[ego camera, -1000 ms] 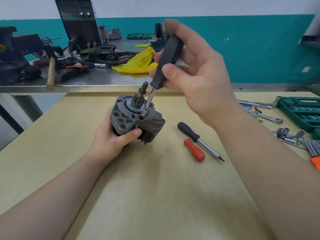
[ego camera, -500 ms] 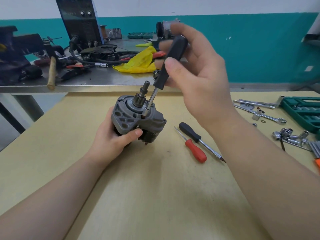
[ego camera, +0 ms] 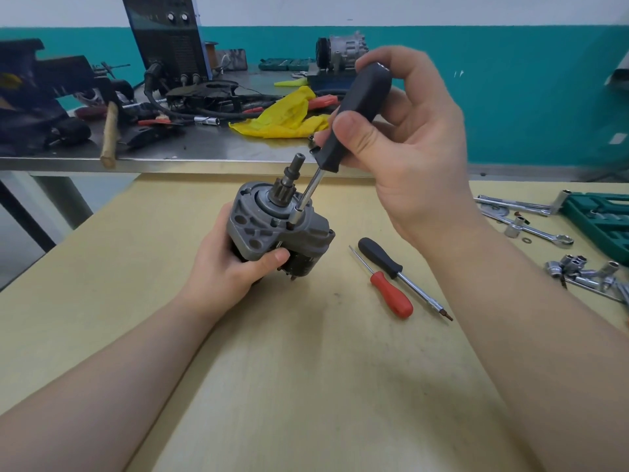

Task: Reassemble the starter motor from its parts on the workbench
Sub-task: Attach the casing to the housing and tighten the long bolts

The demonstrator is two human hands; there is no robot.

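The wooden workbench stretches out under my arms, and behind it stands a steel table cluttered with a welding machine, cables, a hammer, a yellow rag and what looks like a compressor.

The starter motor sits upright near the middle of the workbench, pinion shaft pointing up. It looks largely back together: the grey nose housing is seated on the body and the gear stands out of its collar. I judge I am on the fastening stage, driving a bolt through the housing beside the pinion. Whether other bolts are already in I cannot tell, as the far side is hidden.

My left hand wraps around the motor's lower body, thumb pressed across the front, steadying it. My right hand grips the black handle of the nut driver, fingers curled round it, and its socket tip rests on the housing just beside the gear.

To my right lie two spare screwdrivers, a black-handled screwdriver and a red-handled screwdriver, close beside each other and near the motor. Farther right are wrenches, loose sockets and a green tool case. None of it blocks my hands; the pinion shaft crowds the driver's shank most.
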